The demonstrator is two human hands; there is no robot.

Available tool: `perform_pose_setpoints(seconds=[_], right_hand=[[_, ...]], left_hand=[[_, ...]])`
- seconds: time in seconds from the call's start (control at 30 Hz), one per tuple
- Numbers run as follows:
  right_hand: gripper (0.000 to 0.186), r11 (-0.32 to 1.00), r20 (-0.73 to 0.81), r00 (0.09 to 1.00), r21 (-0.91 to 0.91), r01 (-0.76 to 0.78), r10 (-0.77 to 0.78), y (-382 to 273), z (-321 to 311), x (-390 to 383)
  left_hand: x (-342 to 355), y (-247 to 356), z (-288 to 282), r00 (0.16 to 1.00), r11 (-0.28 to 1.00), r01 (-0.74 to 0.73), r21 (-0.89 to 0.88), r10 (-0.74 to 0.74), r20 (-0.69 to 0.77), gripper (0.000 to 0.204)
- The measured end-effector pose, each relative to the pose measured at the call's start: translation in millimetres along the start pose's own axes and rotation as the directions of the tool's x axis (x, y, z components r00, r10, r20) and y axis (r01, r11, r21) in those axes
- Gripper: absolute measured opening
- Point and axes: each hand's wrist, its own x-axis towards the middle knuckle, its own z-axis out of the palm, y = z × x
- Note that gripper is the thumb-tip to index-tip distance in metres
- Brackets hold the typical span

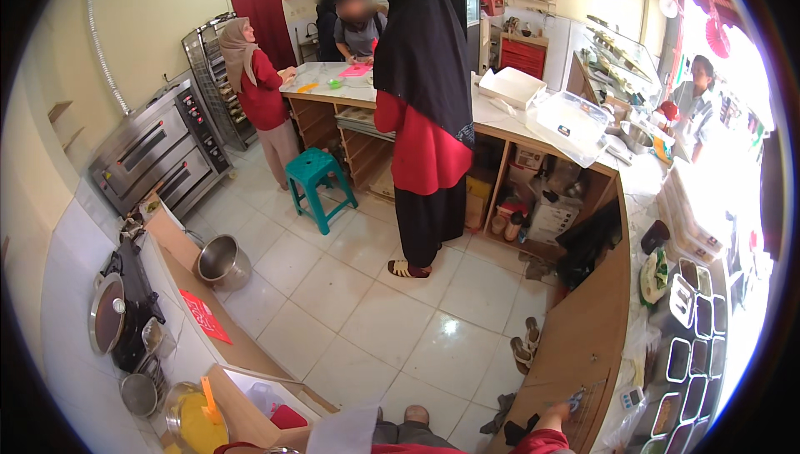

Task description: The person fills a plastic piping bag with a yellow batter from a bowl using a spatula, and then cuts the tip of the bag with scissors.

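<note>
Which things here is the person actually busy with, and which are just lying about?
In hand:
- right hand, at the wooden counter
- small trays on that counter, nearby

Lying about:
- green stool
- steel bowl on the floor
- sandals
- deck oven
</note>
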Motion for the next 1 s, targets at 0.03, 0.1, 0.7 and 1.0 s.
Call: perform_pose_setpoints(seconds=[0.03,0.1,0.7,1.0], right_hand=[[0.032,0.991,-0.027,0.998,-0.125,0.049,-0.053,2,-1,-10],[0.037,0.921,-0.064,0.983,-0.364,0.137,-0.171,1,-10,-32],[0.041,0.905,-0.133,0.934,-0.327,0.274,-0.331,-37,-55,-123],[0.039,0.935,0.209,0.927,-0.102,0.338,-0.312,-47,-72,-120]], left_hand=[[0,-1,-2,0.999,0.998,0.053,0.037,-0.053,0.009,0.075],[-3,-8,-3,0.986,0.987,0.163,0.004,-0.163,-0.036,0.074],[-117,-103,63,0.743,0.751,0.426,-0.504,-0.608,-0.278,0.049],[-196,-105,153,0.462,0.549,0.377,-0.746,-0.810,-0.361,0.046]])
